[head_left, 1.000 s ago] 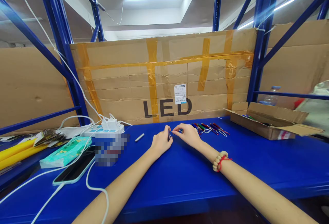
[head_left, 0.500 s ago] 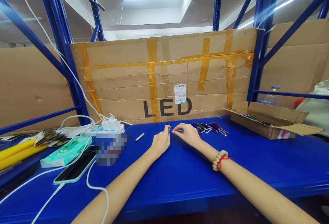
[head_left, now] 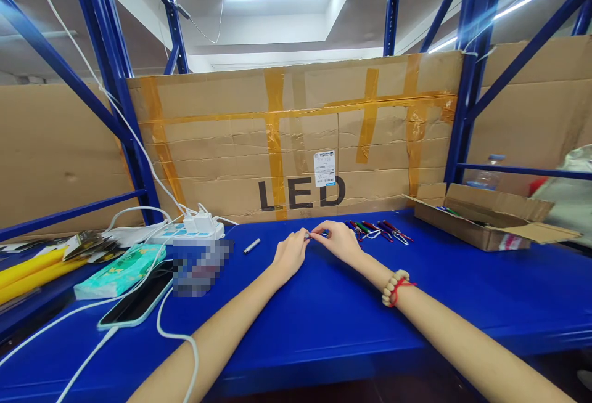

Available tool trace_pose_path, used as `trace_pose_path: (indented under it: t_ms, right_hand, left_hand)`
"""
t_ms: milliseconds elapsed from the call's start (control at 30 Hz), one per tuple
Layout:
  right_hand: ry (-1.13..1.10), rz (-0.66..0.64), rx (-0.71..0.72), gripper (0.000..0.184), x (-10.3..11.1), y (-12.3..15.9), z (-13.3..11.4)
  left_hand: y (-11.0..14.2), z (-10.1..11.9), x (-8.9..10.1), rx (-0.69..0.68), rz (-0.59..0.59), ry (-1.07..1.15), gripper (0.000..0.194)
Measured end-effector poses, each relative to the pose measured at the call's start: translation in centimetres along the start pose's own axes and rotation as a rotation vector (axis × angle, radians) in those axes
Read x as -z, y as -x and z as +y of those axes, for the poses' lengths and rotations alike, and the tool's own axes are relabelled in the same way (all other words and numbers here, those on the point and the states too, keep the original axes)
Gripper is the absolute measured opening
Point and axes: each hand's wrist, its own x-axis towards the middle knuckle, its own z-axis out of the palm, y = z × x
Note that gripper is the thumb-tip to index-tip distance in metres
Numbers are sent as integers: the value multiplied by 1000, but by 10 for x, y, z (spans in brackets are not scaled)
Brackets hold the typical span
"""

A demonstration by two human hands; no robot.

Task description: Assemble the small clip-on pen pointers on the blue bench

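My left hand (head_left: 290, 254) is closed above the blue table, its fingers bent around something small that they mostly hide. Thumb and forefinger of my right hand (head_left: 338, 240) are pinched together and meet the left fingertips. Whatever lies between the two hands is too small and covered to name. Left of my left hand lies a short silver-white, pen-like cylinder (head_left: 252, 246) with a dark end. Just past my right hand is a group of slim red, green and dark pieces with silver loops (head_left: 379, 232).
An open cardboard box (head_left: 485, 236) stands at the right. On the left are a phone (head_left: 136, 298) with a white cable, a green tissue pack (head_left: 119, 272) and a white power strip (head_left: 197, 230). A large cardboard panel (head_left: 222, 162) marked LED closes off the back.
A dark piece seen at my left fingertips a second ago has turned out of sight. My left fingers have curled in, and both hands' fingertips now touch.
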Motion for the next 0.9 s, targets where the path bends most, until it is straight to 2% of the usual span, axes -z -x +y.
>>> trace_pose_path:
  t_ms: [200,367,533,633,733,900]
  right_hand:
    - [-48,107,28,16,-2,-2,3]
    - [-79,139,39,17,-2,-3,4]
    - [-177,222,100,25,-3,-6,7]
    - [-219,288,87,25,-3,-8,9]
    - [-217,271,78,23,-1,-8,9]
    - [-163,187,150,23,2,-6,7]
  left_hand:
    - [0,1,1,-7,2,17,18]
    - [1,4,4,30,-10,-39,22]
    - [1,4,4,20,72,-33,25]
    - [1,4,3,6,91,-6,25]
    - [1,4,3,-8,83,-9,25]
    - [1,6,5,18,33,-56,28]
